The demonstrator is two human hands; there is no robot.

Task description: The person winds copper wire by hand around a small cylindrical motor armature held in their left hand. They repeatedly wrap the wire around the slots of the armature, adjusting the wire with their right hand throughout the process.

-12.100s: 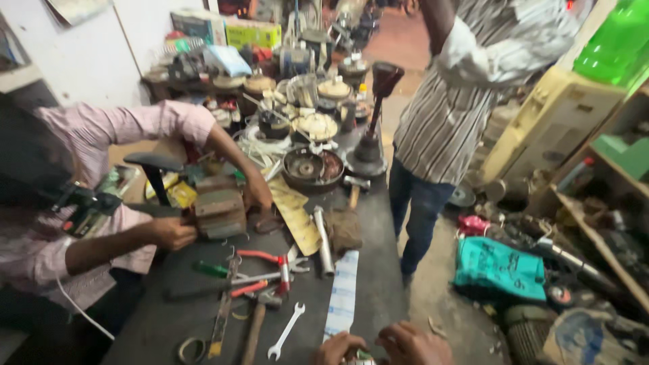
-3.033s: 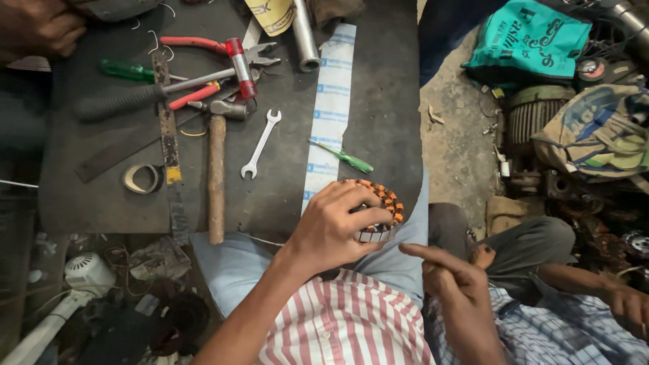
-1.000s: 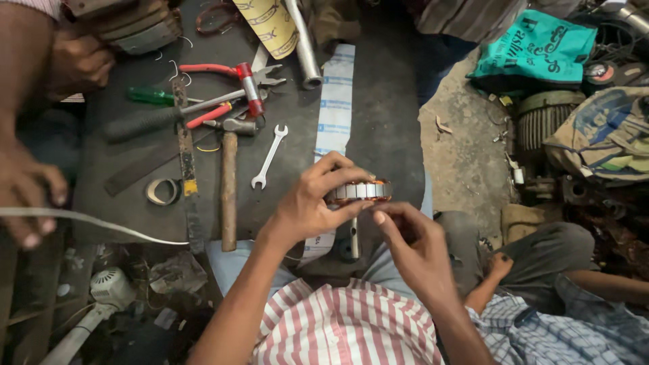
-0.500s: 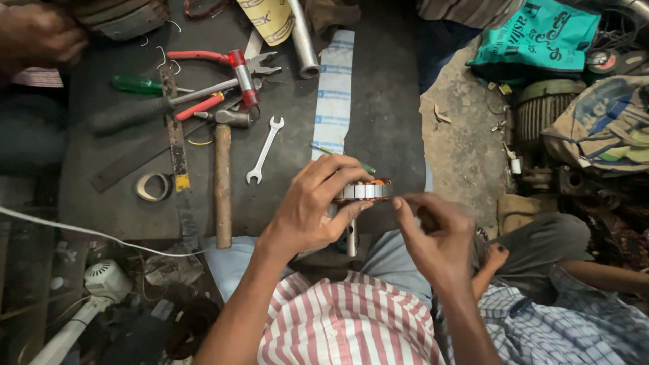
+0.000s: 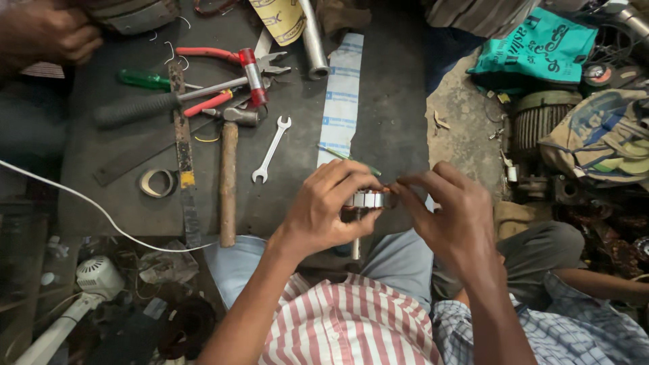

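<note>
My left hand (image 5: 329, 211) grips a small round metal motor part (image 5: 368, 200) with a shiny silver band, held over the near edge of the dark workbench (image 5: 392, 101). A thin shaft (image 5: 355, 249) sticks down below the part. My right hand (image 5: 451, 215) is at its right side, fingertips pinched against the rim; what they pinch is too small to tell. Just behind my hands lie a green-handled screwdriver (image 5: 348, 159) and a long white and blue paper strip (image 5: 341, 98).
On the bench lie a wrench (image 5: 270, 149), a wooden-handled hammer (image 5: 228, 172), red-handled pliers (image 5: 226, 59), a tape roll (image 5: 157, 182) and a metal tube (image 5: 313, 37). Another person's hand (image 5: 51, 34) works at top left. Right of the bench: a teal bag (image 5: 537, 47), motor parts.
My right hand has slid closer along the part's right rim, and my view has shifted slightly. My left hand still holds the part in the same place.
</note>
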